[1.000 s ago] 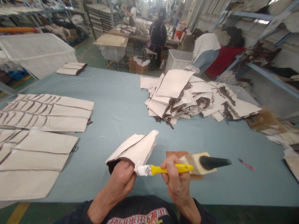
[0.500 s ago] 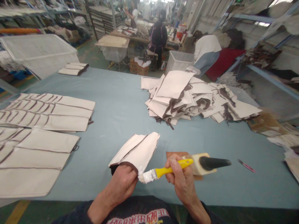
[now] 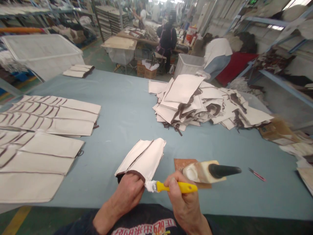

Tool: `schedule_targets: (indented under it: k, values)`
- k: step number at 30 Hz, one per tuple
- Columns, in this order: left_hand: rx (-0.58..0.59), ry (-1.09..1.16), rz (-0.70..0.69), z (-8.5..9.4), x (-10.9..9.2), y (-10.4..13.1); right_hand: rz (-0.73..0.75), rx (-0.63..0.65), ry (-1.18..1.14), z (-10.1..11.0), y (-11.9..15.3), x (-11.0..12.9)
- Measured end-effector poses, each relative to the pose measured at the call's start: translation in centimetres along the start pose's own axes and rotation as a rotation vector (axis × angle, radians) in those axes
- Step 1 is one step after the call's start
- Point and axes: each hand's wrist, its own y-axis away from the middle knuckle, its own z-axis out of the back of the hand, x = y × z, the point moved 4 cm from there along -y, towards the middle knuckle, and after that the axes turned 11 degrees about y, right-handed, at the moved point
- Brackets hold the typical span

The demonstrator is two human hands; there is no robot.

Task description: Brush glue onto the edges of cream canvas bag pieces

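While clasping brush (image 3: 188,187), right grip (image 3: 183,199) | pinched pouch (image 3: 144,157), left grip (image 3: 130,188) | seemed unfinished | likely left desk's (image 3: 122,111) far-edge heap (image 3: 184,89) undone

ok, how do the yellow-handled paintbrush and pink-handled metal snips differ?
The yellow-handled paintbrush is in the bare right hand; the slim pink-handled metal snips lie on the blue table. The paintbrush's tip is coated white; the snips' tip looks dark. The paintbrush looks thicker than the snips. Both have coloured handles.

Green floor (image 3: 46,218), yellow stripe (image 3: 18,219) lower left; blue-framed shelving (image 3: 286,85) right, pale wall (image 3: 226,21) behind; bright lights (image 3: 176,1) above.
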Motion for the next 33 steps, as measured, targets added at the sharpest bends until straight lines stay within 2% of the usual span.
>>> schedule_targets:
  k: [5, 9, 11, 13, 16, 18, 22, 25, 28, 33]
  values:
    - [-0.015, 0.008, 0.017, 0.2, 0.0, 0.2, -0.197, 0.017, -0.160, -0.6, 0.7, -0.7]
    - [0.003, 0.082, 0.013, 0.5, -0.3, 0.2, -0.196, -0.047, -0.306, 0.0, -1.1, -2.1]
    - [0.035, 0.130, 0.019, 0.5, -0.5, 0.2, -0.131, -0.123, -0.306, 0.7, -2.7, -2.8]
    - [0.065, 0.184, 0.035, 0.4, -0.7, 0.2, 0.017, -0.144, -0.211, 0.9, -4.7, -3.0]
    - [0.096, 0.241, 0.062, 0.1, -1.0, 0.2, 0.348, -0.030, 0.068, -0.3, -7.6, -2.5]
    - [0.122, 0.266, 0.077, 0.0, -1.1, 0.1, 0.498, 0.036, 0.211, -1.9, -8.9, -2.5]
    - [0.150, 0.319, 0.111, 0.3, -1.4, -0.5, 0.589, 0.080, 0.234, -4.6, -10.1, -3.6]
    - [0.158, 0.438, 0.147, 0.9, -1.6, -1.0, 0.579, 0.006, 0.227, -5.2, -10.1, -4.6]
    - [0.179, 0.587, 0.295, 1.5, -1.2, -1.0, 0.554, -0.123, 0.230, -4.2, -10.2, -5.0]
    - [0.159, 0.772, 0.762, 2.9, 1.2, -1.2, 0.603, -0.238, 0.268, -1.0, -9.9, -4.1]
